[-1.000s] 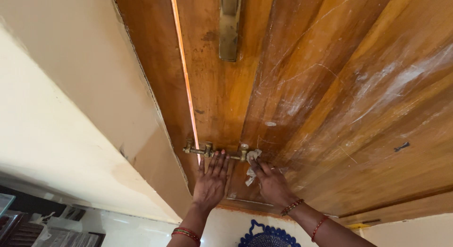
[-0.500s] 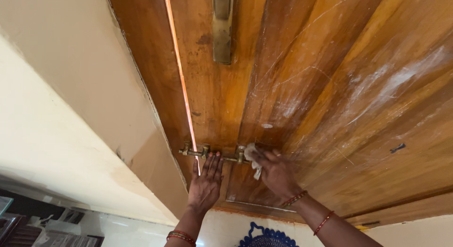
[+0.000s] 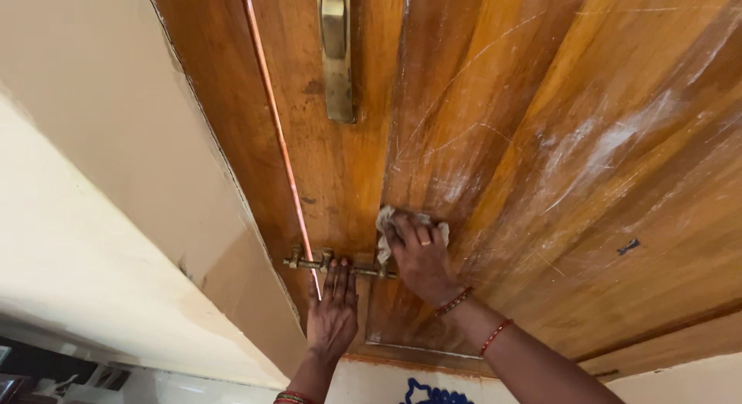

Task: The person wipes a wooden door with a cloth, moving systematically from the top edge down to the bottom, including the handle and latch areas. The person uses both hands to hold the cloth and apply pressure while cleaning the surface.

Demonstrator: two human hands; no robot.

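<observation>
Presently, the left hand (image 3: 332,315) lies flat and open, fingers together, on the scratched brown wooden door (image 3: 541,141), fingertips touching the brass sliding bolt (image 3: 336,263). The right hand (image 3: 421,257) presses a small crumpled white cloth (image 3: 394,218) against the door just above the bolt. A brass pull handle (image 3: 336,52) sits higher up.

Both hands raised, left hand (image 3: 332,315) flat, right hand (image 3: 421,257) palm-down, fingers spread.
</observation>
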